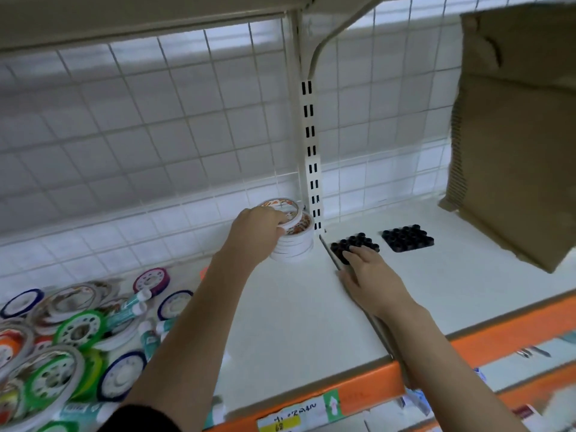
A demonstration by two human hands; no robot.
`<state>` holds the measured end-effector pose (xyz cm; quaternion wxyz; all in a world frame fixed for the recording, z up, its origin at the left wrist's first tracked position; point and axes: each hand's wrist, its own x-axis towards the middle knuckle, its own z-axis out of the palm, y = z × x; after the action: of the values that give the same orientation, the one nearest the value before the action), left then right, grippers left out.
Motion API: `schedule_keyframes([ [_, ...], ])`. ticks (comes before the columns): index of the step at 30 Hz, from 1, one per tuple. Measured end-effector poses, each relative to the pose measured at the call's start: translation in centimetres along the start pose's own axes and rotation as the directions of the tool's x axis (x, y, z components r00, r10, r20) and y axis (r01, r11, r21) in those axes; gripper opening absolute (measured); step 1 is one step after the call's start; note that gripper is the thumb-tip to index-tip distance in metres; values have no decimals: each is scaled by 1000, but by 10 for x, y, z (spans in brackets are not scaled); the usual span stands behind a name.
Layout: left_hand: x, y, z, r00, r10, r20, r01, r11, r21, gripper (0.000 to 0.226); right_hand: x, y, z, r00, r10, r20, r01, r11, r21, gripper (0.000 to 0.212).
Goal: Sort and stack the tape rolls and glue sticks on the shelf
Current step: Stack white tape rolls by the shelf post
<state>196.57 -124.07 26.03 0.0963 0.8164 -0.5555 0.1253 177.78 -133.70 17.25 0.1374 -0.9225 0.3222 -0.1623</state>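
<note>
I was in the stacking step — my left hand [258,227] was at the back corner of the shelf [296,322], fingers curled round the top white tape roll [282,210], which sat tilted and off-centre on the stack of white rolls [294,244] by the slotted upright [313,169]. My right hand [371,275] lay with fingers straight and relaxed, gripping nothing, its fingertips touching the nearer block of black-capped glue sticks [352,244]; a second block [407,238] stood just beside it, to the right. The rest of the job lay well apart at the left end: a loose heap of tape rolls [62,338] in green, blue and white, with teal glue tubes [127,313] mixed among them. To my mind the task was barely begun. The next move called for squaring that tilted roll flush on the stack before letting go — left crooked, I judged it could slide off — and then reaching back to the heap for another
</note>
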Motion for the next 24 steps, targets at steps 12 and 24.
schedule_keyframes([
  [12, 17, 16, 18, 994, -26, 103, 29, 999, -26, 23, 1, 1, 2, 1000, 18, 14, -18, 1000, 24, 50],
  [24, 7, 11, 20, 984, 11, 178, -3, 999, -47, 31, 3, 4, 5, 1000, 10, 21, -10, 1000, -9, 51],
])
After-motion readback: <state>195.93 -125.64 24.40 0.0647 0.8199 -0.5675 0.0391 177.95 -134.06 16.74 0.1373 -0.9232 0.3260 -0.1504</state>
